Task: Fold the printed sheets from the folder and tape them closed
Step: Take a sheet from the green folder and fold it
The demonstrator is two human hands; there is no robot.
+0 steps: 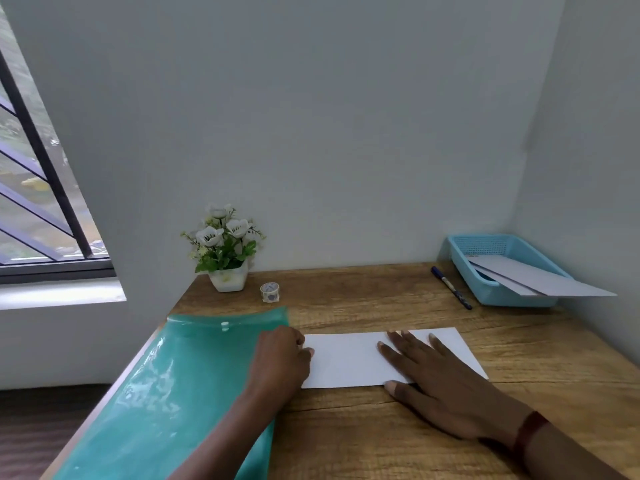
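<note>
A folded white sheet [349, 358] lies flat on the wooden desk [346, 438], a long strip running left to right. My right hand [436, 386] presses flat on its right half, fingers spread straight. My left hand [282, 358] sits at the sheet's left edge with curled fingers; whether it pinches the paper is hidden. A green plastic folder [166, 393] lies to the left, partly under my left forearm. A small roll of patterned tape [269, 292] stands behind the folder.
A potted artificial plant [225, 251] stands at the back against the wall. A blue pen [451, 287] lies at the back right beside a blue basket [498, 271] holding folded white sheets. A window is at the left.
</note>
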